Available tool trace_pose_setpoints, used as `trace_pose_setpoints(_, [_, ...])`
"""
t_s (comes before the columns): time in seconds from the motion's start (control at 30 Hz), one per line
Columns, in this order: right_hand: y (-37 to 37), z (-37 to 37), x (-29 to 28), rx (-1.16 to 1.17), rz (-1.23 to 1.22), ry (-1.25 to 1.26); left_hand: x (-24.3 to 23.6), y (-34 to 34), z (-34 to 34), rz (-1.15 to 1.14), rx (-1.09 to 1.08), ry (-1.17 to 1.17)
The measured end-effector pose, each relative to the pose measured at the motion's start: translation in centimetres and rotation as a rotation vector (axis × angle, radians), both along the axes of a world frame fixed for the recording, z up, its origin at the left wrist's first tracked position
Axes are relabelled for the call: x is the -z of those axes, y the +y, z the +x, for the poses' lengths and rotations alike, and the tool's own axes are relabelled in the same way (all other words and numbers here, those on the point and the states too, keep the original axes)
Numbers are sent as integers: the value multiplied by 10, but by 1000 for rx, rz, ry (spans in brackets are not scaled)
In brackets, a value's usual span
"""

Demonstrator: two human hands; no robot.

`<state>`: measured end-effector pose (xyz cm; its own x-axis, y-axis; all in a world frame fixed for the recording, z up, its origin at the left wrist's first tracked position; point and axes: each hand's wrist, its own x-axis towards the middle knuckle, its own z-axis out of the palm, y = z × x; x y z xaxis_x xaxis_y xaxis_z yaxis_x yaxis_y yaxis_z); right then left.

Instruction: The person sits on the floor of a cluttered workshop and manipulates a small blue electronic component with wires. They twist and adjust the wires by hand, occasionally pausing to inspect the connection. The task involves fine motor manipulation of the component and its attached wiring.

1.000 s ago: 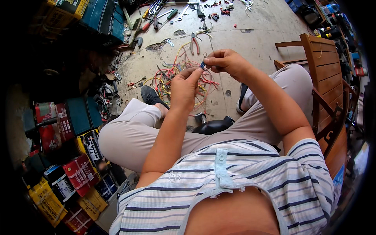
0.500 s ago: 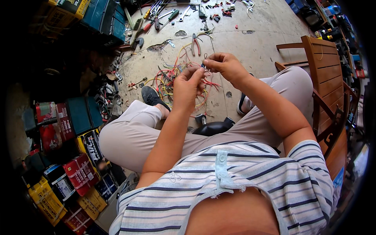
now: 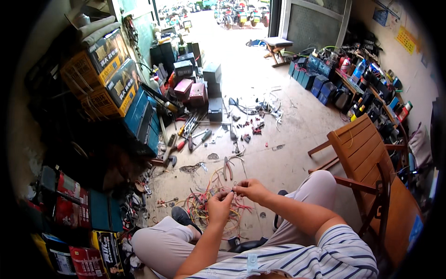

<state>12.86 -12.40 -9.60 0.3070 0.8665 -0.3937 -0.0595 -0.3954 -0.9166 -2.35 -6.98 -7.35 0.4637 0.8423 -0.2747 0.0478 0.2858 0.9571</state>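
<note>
My left hand [image 3: 219, 204] and my right hand [image 3: 252, 189] meet above a tangle of red, yellow and other coloured wires [image 3: 204, 209] on the floor. Their fingertips pinch a small dark piece with a thin wire loop [image 3: 234, 185], partly hidden by the fingers; it looked blue earlier. Pliers with red handles [image 3: 227, 169] lie just beyond the wires.
Screwdrivers and wrenches [image 3: 202, 142] are spread ahead. Stacked battery boxes [image 3: 88, 81] and cases line the left; a wooden folding chair [image 3: 353, 144] stands at my right by a cluttered shelf [image 3: 367, 88]. A stool [image 3: 276, 44] sits by the bright doorway with scooters outside.
The view has tilted up sharply, bringing the doorway and walls in and shifting my hands lower in the picture. My hands still pinch the small piece together.
</note>
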Motion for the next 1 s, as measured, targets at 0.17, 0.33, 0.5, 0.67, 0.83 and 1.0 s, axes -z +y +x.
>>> trace_pose_setpoints(0.17, [4,-4,-20,-4,117,-74,-6,7,0,37,-30,52])
trace_pose_setpoints(0.33, [12,3,-55,-54,160,-213,-29,11,3,155,-94,50])
trace_pose_setpoints(0.5, [20,8,-61,-61,292,-268,-43,13,10,233,-103,-85])
trace_pose_setpoints(0.67, [20,11,-94,-86,220,-208,-59,17,14,229,-35,-116])
trace_pose_setpoints(0.83, [21,20,-88,-85,235,-332,-62,13,22,205,-17,-147])
trace_pose_setpoints(1.0, [20,18,-90,-47,260,-258,-56,15,26,234,-30,-196])
